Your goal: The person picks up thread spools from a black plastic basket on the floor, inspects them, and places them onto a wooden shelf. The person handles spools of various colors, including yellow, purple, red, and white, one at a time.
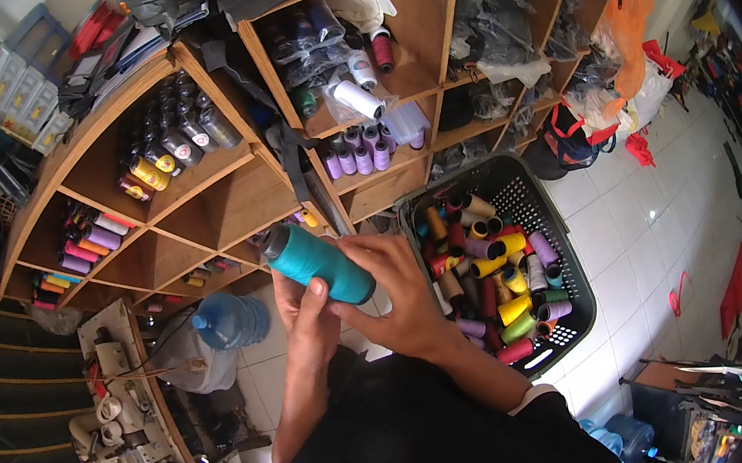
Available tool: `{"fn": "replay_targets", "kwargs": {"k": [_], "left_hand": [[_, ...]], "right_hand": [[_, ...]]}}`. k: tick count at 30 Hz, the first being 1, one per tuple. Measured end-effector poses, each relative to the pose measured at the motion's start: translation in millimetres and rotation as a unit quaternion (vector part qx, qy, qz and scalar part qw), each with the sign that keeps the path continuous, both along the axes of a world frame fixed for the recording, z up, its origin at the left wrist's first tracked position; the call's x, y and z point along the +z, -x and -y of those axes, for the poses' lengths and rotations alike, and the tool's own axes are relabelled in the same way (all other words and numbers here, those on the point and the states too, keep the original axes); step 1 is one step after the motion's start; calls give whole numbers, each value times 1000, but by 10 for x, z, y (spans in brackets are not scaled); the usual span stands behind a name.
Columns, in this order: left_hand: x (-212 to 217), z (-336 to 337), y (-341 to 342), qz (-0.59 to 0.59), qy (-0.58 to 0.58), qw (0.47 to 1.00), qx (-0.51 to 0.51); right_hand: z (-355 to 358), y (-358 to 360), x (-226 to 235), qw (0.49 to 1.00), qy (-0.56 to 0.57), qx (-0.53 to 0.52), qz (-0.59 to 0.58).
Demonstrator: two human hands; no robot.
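A large teal thread cone (317, 262) lies tilted between my two hands, in front of the wooden shelves. My left hand (306, 320) grips it from below, the thumb pressed along its near side. My right hand (395, 289) wraps around its right end with the fingers on top. Just right of my right hand stands a dark perforated plastic basket (577, 284) heaped with thread cones in many colours, among them a yellow cone (514, 309) and a lime green cone (521, 329).
The wooden shelf unit (201, 218) holds dark cones (174, 126), lilac cones (361, 156) and plastic-wrapped bundles (494, 23). A blue water jug (231, 321) stands on the floor to my left, near a sewing machine (119, 414). Red cloth scraps (735, 291) lie on the white tiles at right.
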State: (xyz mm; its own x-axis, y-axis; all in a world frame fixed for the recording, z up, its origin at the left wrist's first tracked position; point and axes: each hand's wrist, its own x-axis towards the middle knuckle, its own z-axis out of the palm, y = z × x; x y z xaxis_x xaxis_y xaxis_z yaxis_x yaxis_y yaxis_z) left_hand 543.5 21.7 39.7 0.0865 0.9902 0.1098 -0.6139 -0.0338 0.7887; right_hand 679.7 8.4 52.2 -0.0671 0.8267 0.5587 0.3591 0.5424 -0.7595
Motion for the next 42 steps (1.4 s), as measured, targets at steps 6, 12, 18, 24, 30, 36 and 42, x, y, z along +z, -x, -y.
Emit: {"fn": "replay_targets", "kwargs": {"k": [6,12,18,24,30,36,42], "left_hand": [[50,-70,-37,-15,-8,999,31],[-25,-114,36,-77,-4,994,74],[-31,-176,276,-51,-45,997,-40],[51,-134,201,-81,-17,996,-18],[58,-138,161,-73,-21,997,19],[66,-171,70,-35,0,999,2],[140,-264,32,120,134,982,62]], "right_hand": [[-36,91,-117,997,-64,-47,2],[-109,141,-136,994,-99,-40,16],[-46,50,-157,922,189,112,-320],[-49,60,-66,982,112,51,-141],[-102,15,89,1000,-4,15,-24],[-116,46,-41,999,-35,-15,-25],[-44,168,-25,996,-52,-64,-20]]}}
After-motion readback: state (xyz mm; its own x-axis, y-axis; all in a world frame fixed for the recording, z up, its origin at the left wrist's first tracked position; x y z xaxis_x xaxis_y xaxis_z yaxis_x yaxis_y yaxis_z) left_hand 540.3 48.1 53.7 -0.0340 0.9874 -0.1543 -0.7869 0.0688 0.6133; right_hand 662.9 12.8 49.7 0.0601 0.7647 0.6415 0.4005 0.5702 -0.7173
